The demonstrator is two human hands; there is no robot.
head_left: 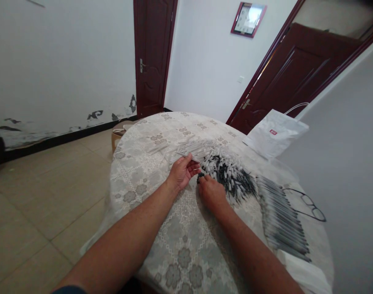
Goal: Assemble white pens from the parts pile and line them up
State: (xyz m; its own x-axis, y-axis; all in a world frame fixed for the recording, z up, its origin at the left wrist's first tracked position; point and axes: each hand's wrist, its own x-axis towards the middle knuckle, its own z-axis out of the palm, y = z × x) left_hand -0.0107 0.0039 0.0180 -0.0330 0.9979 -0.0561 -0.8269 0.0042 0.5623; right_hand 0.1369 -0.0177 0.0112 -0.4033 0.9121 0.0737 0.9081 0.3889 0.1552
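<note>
Over the middle of the tablecloth, my left hand (182, 171) pinches a thin pale-and-dark stick (182, 154) between thumb and fingers, its other fingers loosely curled. Close beside it my right hand (212, 192) is closed, with small black pieces (200, 176) showing at its fingertips; their exact kind is too small to make out. Just beyond both hands lies a heap of thin white sticks (195, 148). Black slender pieces with pale ends (232, 177) are heaped to its right, partly hidden by my right hand. Further right, grey pen-like sticks (284, 216) lie side by side in a row.
A round table with a patterned cloth (183, 253) carries everything. Black-framed glasses (310, 204) rest at the right edge, beside the row. A white paper bag (275, 132) stands at the far right near the wall. A stool (117, 132) is behind the table's left side.
</note>
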